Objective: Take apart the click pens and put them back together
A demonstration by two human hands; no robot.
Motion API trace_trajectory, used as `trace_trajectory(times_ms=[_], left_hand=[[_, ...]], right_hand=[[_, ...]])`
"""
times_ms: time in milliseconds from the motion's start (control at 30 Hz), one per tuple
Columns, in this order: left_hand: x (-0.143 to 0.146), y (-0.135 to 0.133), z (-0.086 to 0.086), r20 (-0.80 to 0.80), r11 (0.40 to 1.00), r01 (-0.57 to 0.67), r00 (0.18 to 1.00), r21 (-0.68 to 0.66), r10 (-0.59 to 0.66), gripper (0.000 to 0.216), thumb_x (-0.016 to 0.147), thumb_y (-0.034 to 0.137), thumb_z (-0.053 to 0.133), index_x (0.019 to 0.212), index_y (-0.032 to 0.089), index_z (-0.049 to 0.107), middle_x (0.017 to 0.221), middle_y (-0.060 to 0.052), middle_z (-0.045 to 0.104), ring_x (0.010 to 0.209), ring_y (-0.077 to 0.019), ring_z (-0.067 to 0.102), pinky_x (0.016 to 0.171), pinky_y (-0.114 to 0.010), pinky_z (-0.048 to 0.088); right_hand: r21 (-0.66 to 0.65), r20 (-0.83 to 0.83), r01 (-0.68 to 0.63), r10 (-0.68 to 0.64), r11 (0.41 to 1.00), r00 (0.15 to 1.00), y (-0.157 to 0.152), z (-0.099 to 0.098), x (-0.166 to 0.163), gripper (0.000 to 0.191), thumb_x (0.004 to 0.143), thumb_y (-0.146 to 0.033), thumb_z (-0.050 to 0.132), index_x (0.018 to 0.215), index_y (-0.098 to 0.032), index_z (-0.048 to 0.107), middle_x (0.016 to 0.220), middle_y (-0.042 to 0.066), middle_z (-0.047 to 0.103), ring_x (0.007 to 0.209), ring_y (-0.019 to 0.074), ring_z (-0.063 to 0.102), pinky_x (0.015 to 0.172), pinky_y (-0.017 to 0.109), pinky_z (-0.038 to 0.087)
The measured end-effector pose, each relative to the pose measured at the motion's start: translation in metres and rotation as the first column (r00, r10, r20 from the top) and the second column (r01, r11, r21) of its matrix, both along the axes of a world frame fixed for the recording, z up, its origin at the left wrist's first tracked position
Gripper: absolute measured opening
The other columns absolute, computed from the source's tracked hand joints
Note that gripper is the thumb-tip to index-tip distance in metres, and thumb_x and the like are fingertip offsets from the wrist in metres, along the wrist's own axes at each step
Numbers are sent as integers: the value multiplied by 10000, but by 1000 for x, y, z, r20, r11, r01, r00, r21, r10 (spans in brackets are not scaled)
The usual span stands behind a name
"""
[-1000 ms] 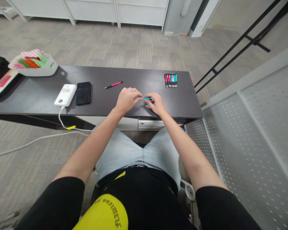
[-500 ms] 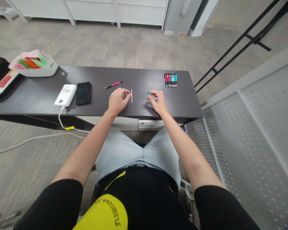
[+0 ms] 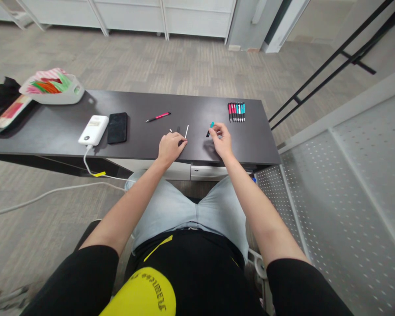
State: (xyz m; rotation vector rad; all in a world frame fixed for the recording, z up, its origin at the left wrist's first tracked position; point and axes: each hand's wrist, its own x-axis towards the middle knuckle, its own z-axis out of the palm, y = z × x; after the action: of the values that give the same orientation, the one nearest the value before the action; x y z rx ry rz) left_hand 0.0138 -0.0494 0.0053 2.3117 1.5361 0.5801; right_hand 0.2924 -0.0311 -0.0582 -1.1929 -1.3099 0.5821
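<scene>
Between the thumb and fingers of my right hand (image 3: pixel 222 141) is a teal and black pen barrel (image 3: pixel 210 128), held tilted above the desk. My left hand (image 3: pixel 171 148) is low over the desk, its fingertips closed on the lower end of a thin white pen refill (image 3: pixel 187 131). Just beyond its knuckles lie a small dark pen part (image 3: pixel 178 129) and a small silvery piece (image 3: pixel 170 131), both partly hidden by the hand. A red and black pen (image 3: pixel 158 117) lies whole further back. Several pens (image 3: pixel 236 112) in red, teal and black stand side by side at the right.
On the left of the dark desk (image 3: pixel 134 103) are a black phone (image 3: pixel 117 128), a white power bank (image 3: pixel 93 130) with a cable, and a white basket (image 3: pixel 69 94) of colourful items. A perforated white panel (image 3: pixel 335 197) rises at the right.
My left hand has come nearer and closed on the refill, which is now slanted. The dark part beside it has come into sight. My right hand has tilted the teal barrel, showing more of it.
</scene>
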Motion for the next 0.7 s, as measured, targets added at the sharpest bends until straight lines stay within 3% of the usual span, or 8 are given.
trace_trajectory(times_ms=[133,233,400,533,700], left_hand=[[-7,7,-12,89,999,17,996,38,-21,191,1135,374,752,1173,366,939,1254,-118,965,1268,-454,848,1133,-669,649],[-12,18,-24,153,998,8,988,61,-17,35,1056,376,846,1053,363,879,1037,-105,918,1056,-417,842,993,-599,675],[-12,30,-34,146,994,-38,989,106,22,274,1017,440,920,812,334,770,1003,-106,782,803,-323,729,732,-465,597],[-10,28,-30,152,995,-33,988,99,18,391,1050,428,911,763,332,664,905,-93,723,820,-342,735,744,-465,605],[-20,21,-8,198,997,-59,979,50,48,171,1102,236,797,986,329,711,968,-75,855,915,-336,799,882,-484,649]], right_hand=[[15,26,-1,1,1000,1000,-1,0,0,572,1068,-895,792,1249,-352,798,1063,40,763,1084,320,742,1045,517,626],[-29,64,16,-14,999,998,-3,4,-1,497,1119,-819,795,1276,-348,813,1089,50,800,1113,322,761,1073,521,647],[-61,68,40,-36,997,997,-4,10,-3,447,1133,-772,823,1259,-344,831,1069,40,823,1088,314,759,1071,516,650],[-42,86,40,-36,998,996,-4,9,-4,474,1129,-809,783,1253,-353,823,1051,37,814,1064,314,756,1041,511,648],[-18,162,21,-17,1000,987,-5,10,-2,435,1147,-766,801,1239,-343,844,1081,72,858,1102,356,749,1080,565,652]])
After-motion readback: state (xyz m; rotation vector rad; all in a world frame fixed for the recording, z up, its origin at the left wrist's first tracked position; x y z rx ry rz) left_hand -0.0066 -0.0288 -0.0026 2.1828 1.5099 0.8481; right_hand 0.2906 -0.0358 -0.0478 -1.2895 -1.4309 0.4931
